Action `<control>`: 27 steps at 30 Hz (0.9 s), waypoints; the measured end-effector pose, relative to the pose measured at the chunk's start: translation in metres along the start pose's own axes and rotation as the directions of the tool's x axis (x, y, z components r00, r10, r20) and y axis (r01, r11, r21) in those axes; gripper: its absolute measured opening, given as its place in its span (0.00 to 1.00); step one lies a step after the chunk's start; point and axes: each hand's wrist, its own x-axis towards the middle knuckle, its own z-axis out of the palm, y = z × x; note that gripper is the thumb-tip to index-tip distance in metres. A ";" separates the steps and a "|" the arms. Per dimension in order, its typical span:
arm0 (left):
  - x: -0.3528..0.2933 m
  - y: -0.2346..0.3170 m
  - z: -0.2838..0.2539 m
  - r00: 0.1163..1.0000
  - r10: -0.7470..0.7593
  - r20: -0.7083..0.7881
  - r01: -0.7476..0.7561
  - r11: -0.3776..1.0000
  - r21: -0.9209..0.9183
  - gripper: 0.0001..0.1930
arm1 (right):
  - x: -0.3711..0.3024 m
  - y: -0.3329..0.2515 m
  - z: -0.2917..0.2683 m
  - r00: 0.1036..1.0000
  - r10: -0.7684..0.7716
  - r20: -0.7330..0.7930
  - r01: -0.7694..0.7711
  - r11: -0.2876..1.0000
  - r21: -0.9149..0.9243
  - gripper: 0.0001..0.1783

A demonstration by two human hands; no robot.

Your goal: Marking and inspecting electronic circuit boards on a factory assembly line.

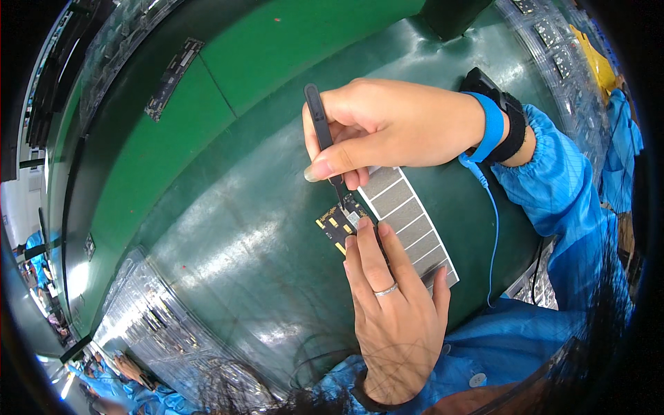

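A small black circuit board (334, 229) with gold pads lies on the green mat, tilted toward the right. Reaching up from below, my left hand (395, 297) rests stretched fingertips on its lower right part, hiding some of it; a ring is on one finger. In my right hand (373, 128) is a pair of black tweezers (320, 124), pinched between thumb and fingers. Their tips point down at the board's upper edge, beside a small pale rectangular patch (353, 217). Under and beside both hands runs a white-edged sheet of grey rectangular stickers (408, 220).
A blue wrist strap (492, 128) trails a cord (496, 235) down the right side. Clear plastic trays (149, 311) of parts stand at lower left, and more trays (553, 52) at upper right. Another long board (173, 79) lies on the green surface beyond the mat.
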 end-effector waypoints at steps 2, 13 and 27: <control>0.000 -0.001 -0.001 1.000 0.006 -0.005 -0.006 1.000 0.007 0.44 | 0.001 0.001 0.000 1.000 0.000 0.004 0.000 1.000 -0.007 0.18; 0.000 -0.010 -0.012 0.999 0.027 0.022 -0.026 0.999 -0.048 0.42 | 0.003 -0.014 -0.001 0.994 0.107 0.024 -0.106 0.993 -0.041 0.19; 0.002 -0.006 -0.003 1.000 -0.013 0.007 0.013 0.999 -0.041 0.46 | 0.000 -0.008 -0.001 0.996 0.084 0.013 -0.083 0.995 -0.046 0.19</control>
